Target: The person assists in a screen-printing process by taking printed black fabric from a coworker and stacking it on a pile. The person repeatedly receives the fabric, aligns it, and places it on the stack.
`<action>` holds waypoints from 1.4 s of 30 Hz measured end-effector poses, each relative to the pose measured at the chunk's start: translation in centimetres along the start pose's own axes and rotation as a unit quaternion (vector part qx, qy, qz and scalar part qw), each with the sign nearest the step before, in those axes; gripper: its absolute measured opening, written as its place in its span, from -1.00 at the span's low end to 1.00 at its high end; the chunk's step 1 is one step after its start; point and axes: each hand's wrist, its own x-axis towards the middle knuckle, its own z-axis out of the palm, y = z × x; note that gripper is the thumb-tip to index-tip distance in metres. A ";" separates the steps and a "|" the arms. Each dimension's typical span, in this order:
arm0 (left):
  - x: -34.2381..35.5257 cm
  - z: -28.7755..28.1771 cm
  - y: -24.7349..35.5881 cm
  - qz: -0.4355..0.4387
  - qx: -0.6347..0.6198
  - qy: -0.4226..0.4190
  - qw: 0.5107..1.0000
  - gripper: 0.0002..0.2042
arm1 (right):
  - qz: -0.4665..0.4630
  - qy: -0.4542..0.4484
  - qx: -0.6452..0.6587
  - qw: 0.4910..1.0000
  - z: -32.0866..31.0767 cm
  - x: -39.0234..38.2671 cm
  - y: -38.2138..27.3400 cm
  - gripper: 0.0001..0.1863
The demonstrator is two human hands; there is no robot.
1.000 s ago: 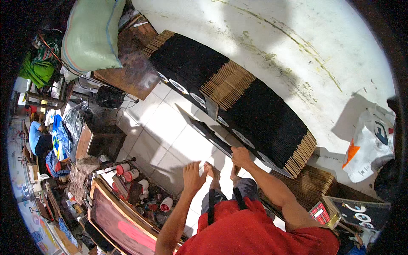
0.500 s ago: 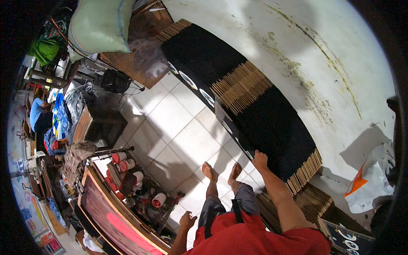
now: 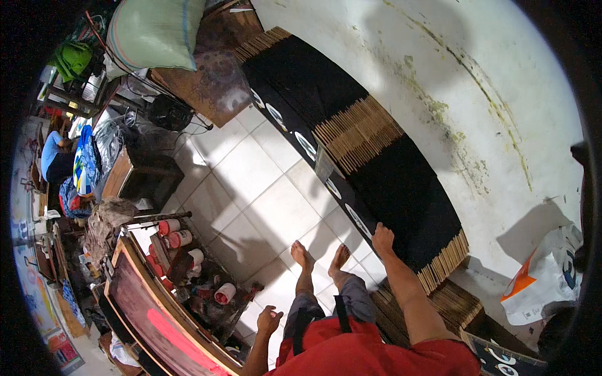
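My right hand [image 3: 383,239] is closed at the near edge of a long spread of black fabric [image 3: 392,188], its fingers curled over the border. White round prints [image 3: 305,145] run along that edge, beside the tiled floor. The fabric lies over a row of thin brown slats or board edges [image 3: 357,135], bare in the middle and at both ends. Low at my left side, my left hand [image 3: 269,319] hangs with loosely bent fingers apart and nothing in them. Nearest to it are red-and-white paint tubs [image 3: 224,293] and a wood-framed printing screen [image 3: 150,313] with a pink streak.
A stained white wall [image 3: 464,94] borders the fabric on the right. White plastic bags [image 3: 545,276] lie at the far right. Ahead are a stuffed pale sack [image 3: 153,34] and a dark wooden cabinet [image 3: 147,178]. Another person [image 3: 55,153] in blue is at the far left.
The view has shifted slightly. More of the white prints show along the fabric's edge near my right hand, which stays there. My left hand's fingers have spread a little.
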 end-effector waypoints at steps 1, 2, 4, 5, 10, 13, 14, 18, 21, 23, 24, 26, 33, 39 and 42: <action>0.0 0.1 -0.2 -0.005 -0.003 0.000 1.000 -0.56 | 0.003 -0.005 0.008 1.000 0.0 0.1 0.1 -0.71; -0.2 0.3 -0.4 0.006 0.011 0.011 1.000 -0.57 | 0.005 0.001 0.014 1.000 0.1 0.1 0.3 -0.72; -0.4 0.7 -0.8 0.007 0.010 0.006 1.000 -0.57 | 0.016 0.000 0.009 1.000 0.0 0.2 0.5 -0.71; -0.5 0.9 -1.0 0.005 0.015 0.006 1.000 -0.57 | 0.022 -0.001 0.002 1.000 -0.2 0.2 0.5 -0.71; -0.9 1.6 -1.9 0.002 0.012 -0.004 1.000 -0.56 | 0.002 0.016 -0.005 1.000 -1.3 -0.1 -0.1 -0.78; -1.0 1.4 -1.8 -0.007 -0.001 -0.008 1.000 -0.56 | 0.016 0.015 -0.018 1.000 -2.4 -0.5 -0.8 -0.85; -1.1 1.3 -1.6 -0.014 -0.002 -0.009 1.000 -0.56 | 0.023 0.008 -0.027 0.999 -2.8 -0.5 -1.0 -0.86; -1.1 0.9 -0.3 -0.056 -0.035 -0.018 0.998 -0.55 | 0.020 0.079 -0.009 0.997 -5.1 -0.8 -1.9 -0.76; -1.1 1.1 0.9 -0.089 -0.040 -0.008 0.995 -0.55 | -0.056 0.094 0.080 0.991 -6.9 -1.8 -3.8 -0.65; -1.2 1.5 1.8 -0.098 -0.063 0.018 0.993 -0.56 | -0.116 0.095 0.058 0.987 -7.9 -2.3 -6.7 -0.72; -1.1 1.7 2.3 -0.118 -0.087 0.023 0.989 -0.57 | -0.150 0.054 0.069 0.985 -8.8 -2.5 -8.5 -0.75; -1.5 2.2 3.1 -0.132 -0.126 0.036 0.982 -0.54 | -0.197 -0.029 0.157 0.967 -10.9 -3.0 -13.5 -0.79; -4.1 6.7 4.7 -0.217 -0.212 0.120 0.945 -0.59 | -0.421 -0.361 0.557 0.618 -29.3 -12.1 -33.4 -0.79; -9.0 16.8 9.0 -0.282 -0.351 0.196 0.871 -0.56 | -0.757 -0.339 0.533 0.165 -52.3 -19.3 -33.3 -0.58; -10.5 19.7 9.0 -0.335 -0.406 0.216 0.823 -0.60 | -0.668 -0.426 0.607 -0.052 -55.5 -23.7 -32.2 -0.56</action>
